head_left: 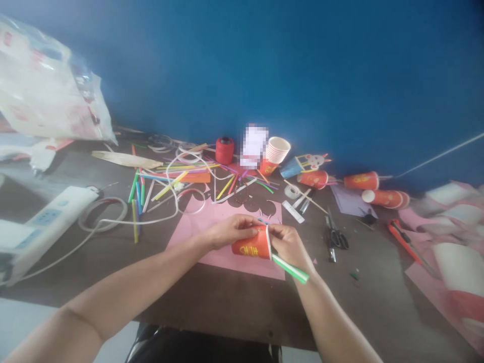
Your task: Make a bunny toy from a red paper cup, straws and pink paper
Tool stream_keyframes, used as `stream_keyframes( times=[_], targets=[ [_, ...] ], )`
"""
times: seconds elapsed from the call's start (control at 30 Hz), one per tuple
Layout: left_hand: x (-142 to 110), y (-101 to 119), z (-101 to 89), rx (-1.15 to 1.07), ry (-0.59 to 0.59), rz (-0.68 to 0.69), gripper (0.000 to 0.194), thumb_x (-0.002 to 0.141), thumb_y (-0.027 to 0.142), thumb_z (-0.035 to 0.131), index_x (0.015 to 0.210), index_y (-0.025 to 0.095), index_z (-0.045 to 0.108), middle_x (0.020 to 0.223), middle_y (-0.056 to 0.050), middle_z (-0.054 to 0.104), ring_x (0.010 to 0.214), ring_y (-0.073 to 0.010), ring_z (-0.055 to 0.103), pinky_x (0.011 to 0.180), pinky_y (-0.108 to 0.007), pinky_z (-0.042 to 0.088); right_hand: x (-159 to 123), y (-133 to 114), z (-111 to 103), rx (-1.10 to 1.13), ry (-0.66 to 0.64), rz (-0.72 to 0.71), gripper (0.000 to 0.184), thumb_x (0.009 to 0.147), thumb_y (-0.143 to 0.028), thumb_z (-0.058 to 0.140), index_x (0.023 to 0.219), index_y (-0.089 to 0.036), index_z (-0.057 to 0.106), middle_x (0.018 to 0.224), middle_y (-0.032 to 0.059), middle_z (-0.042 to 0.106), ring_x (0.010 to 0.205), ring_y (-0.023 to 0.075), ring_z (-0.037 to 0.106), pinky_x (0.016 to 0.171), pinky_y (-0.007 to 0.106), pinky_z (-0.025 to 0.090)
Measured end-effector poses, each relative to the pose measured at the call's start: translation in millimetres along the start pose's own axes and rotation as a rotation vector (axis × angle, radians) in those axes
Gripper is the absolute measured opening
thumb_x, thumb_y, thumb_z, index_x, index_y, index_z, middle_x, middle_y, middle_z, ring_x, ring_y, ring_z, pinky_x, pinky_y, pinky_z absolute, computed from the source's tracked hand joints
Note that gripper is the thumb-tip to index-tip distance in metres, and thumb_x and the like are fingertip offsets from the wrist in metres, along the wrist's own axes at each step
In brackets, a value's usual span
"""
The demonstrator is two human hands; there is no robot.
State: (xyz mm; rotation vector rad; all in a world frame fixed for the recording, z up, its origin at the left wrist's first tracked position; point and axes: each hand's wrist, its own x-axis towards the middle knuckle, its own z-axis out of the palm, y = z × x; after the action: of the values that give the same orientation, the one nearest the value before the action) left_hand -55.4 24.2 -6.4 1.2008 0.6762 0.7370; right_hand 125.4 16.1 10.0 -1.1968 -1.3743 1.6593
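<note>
My left hand (232, 230) is closed around a red paper cup (251, 247) with yellow lettering, which lies on its side with its mouth to the right. At the cup's rim, my right hand (288, 243) is closed, its thumb on the upper edge; its other fingertips are partly hidden by the rim. Green and white straws (291, 268) stick out of the cup's mouth, below my right palm. A small bluish thing (263, 221) shows behind the cup, too small to make out. Under both hands lies a pink paper sheet (223, 259) with a scalloped far edge.
Many coloured straws (170, 184) and a white cable (151, 220) spread across the left. A power strip (56, 214) and glue gun (41, 154) lie farther left. Stacked cups (278, 148) stand at the back. Scissors (335, 237) and a red utility knife (404, 242) lie right.
</note>
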Motion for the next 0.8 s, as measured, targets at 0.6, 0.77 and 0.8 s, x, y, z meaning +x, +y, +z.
stream_keyframes(
  times=[0.6, 0.77, 0.8],
  targets=[
    [0, -4, 7.8, 0.450, 0.260, 0.171, 0.046, 0.070, 0.039, 0.070, 0.109, 0.017, 0.064, 0.107, -0.010, 0.067, 0.099, -0.0240, 0.061, 0.088, -0.034, 0.046, -2, -6, -12, -0.064, -0.016, -0.054, 0.021, 0.078, -0.029, 0.062, 0.089, -0.016, 0.073, 0.071, 0.0017, 0.068, 0.063, 0.0146, 0.058, 0.059, 0.025, 0.044],
    [-2, -3, 7.3, 0.491, 0.274, 0.171, 0.047, 0.070, 0.040, 0.070, 0.111, 0.018, 0.063, 0.108, -0.009, 0.066, 0.100, -0.0242, 0.061, 0.088, -0.034, 0.047, 0, -6, -20, -0.160, -0.088, -0.046, 0.021, 0.077, -0.022, 0.059, 0.093, -0.018, 0.072, 0.077, 0.0014, 0.070, 0.069, 0.0157, 0.061, 0.066, 0.026, 0.045],
    [-2, -1, 7.3, 0.499, 0.270, 0.183, 0.045, 0.072, 0.040, 0.068, 0.111, 0.018, 0.063, 0.108, -0.009, 0.066, 0.100, -0.0240, 0.061, 0.088, -0.035, 0.046, 0, -6, -19, -0.157, -0.073, -0.049, 0.021, 0.077, -0.022, 0.059, 0.092, -0.018, 0.073, 0.077, 0.0013, 0.070, 0.069, 0.0157, 0.061, 0.065, 0.026, 0.045]
  ],
)
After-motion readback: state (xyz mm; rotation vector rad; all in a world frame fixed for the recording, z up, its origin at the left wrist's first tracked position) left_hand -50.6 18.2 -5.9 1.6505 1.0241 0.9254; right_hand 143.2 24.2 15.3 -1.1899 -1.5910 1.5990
